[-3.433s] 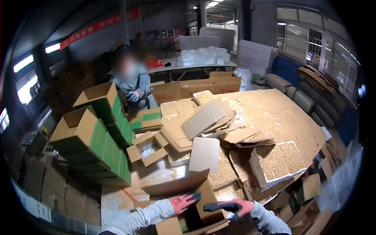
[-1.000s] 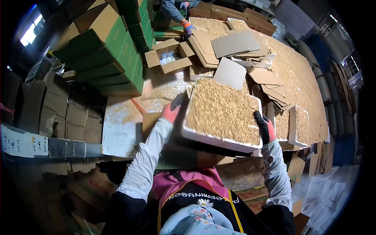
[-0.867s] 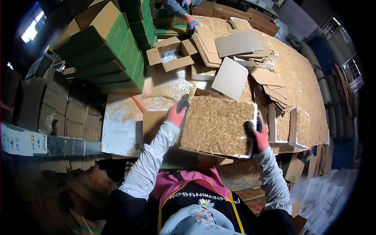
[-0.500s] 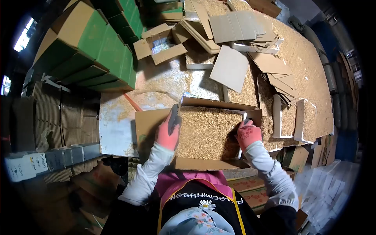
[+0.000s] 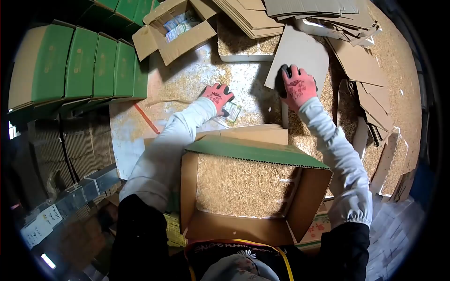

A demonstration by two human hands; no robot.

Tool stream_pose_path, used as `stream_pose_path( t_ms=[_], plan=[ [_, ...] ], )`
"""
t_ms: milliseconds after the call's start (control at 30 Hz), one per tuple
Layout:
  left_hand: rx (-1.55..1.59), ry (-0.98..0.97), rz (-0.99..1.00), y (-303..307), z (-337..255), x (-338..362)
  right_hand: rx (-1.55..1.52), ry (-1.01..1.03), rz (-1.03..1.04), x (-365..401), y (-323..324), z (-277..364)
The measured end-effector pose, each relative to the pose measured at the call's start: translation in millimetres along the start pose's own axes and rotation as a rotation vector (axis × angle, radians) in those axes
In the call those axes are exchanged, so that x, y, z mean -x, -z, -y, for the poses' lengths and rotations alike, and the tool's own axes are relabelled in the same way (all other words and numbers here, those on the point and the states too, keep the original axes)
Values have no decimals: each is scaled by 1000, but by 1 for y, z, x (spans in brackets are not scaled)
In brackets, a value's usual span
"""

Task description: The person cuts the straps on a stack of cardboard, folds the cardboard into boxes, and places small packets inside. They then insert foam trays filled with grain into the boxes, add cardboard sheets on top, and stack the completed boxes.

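Observation:
My left hand (image 5: 218,99), in a pink glove with black fingertips, is at a small printed packet (image 5: 233,112) on the table, with its thumb and fingers around the packet's near end. Over the lower part of a grey cardboard sheet (image 5: 304,49) lies my right hand (image 5: 297,87), gloved alike, fingers bent onto it. Close to my body, an open carton (image 5: 243,228) with a green outer flap tilts towards me. Inside it a layer of wood shavings (image 5: 243,187) fills a white-edged tray.
Green and brown cartons (image 5: 79,65) stand in a row at the left. A smaller open box (image 5: 187,40) at the back holds printed packets. Cardboard pieces (image 5: 365,70) and shavings-filled white trays (image 5: 391,159) lie to the right. An orange strap (image 5: 146,119) lies on the table (image 5: 129,140).
Both hands have let go of the carton and reached forward, the left to the packet and the right to the grey sheet. The carton is nearer my body and tilted; the camera view has shifted.

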State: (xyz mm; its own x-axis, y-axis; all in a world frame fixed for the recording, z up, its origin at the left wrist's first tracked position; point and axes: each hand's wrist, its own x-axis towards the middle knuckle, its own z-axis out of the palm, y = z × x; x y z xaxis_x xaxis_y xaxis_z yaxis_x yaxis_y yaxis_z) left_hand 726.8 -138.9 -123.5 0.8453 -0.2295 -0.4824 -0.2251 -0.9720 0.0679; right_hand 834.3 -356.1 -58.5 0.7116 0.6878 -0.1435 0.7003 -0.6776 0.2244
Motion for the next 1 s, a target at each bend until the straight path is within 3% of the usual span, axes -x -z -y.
stream_pose_path(
  t_ms=[67,100,133,167,200,233,267,300,333,367,400,433,467,500,533,567,600,633,700,767,833,867,967,1000],
  plan=[
    [42,11,-68,4,6,3,-38,63,-73,19,19,-7],
    [85,26,-140,7,11,8,5,89,-276,31,46,-15],
    [278,25,-414,-1,24,15,-9,85,-432,43,72,-27],
    [559,80,-420,30,26,34,-67,49,-519,61,106,-34],
    [863,125,-647,49,22,55,-176,-12,-638,75,119,-43],
    [961,90,-878,83,11,83,-337,-98,-687,90,135,-45],
    [1210,121,-995,122,-12,119,-620,-95,-769,106,136,-53],
    [773,6,-1220,143,-27,148,-731,-233,-908,125,121,-60],
    [1118,-114,-1368,161,-67,173,-1068,-229,-910,141,139,-47],
    [372,-300,-1205,153,-67,194,-1404,-219,-893,159,158,-30],
    [159,-448,-1027,142,-88,196,-1389,-229,-892,177,168,-11],
    [43,-436,-736,121,-106,202,-1153,-143,-814,196,175,7],
    [47,-444,-745,113,-105,214,-920,-56,-731,211,181,19],
    [261,-382,-889,106,-94,227,-1218,50,-517,220,188,23],
    [469,-328,-1027,102,-75,240,-778,310,-356,229,194,22],
    [691,-271,-1141,97,-59,255,-507,476,-460,239,188,32],
    [654,79,-1110,95,-43,276,-466,549,-433,253,162,38],
    [600,425,-1072,96,-32,291,-437,632,-213,257,152,43],
    [683,328,-1107,87,-33,291,-330,810,60,253,126,54],
    [883,123,-1108,90,-54,279,-216,758,-37,247,135,70],
    [634,-3,-948,92,-65,267,-4,529,-24,242,155,88],
    [648,-45,-935,97,-72,268,-254,384,-115,240,149,94],
    [666,-74,-963,99,-69,269,-48,516,-279,252,164,84],
    [682,-49,-994,94,-70,271,-120,528,-69,249,160,77]
  ],
)
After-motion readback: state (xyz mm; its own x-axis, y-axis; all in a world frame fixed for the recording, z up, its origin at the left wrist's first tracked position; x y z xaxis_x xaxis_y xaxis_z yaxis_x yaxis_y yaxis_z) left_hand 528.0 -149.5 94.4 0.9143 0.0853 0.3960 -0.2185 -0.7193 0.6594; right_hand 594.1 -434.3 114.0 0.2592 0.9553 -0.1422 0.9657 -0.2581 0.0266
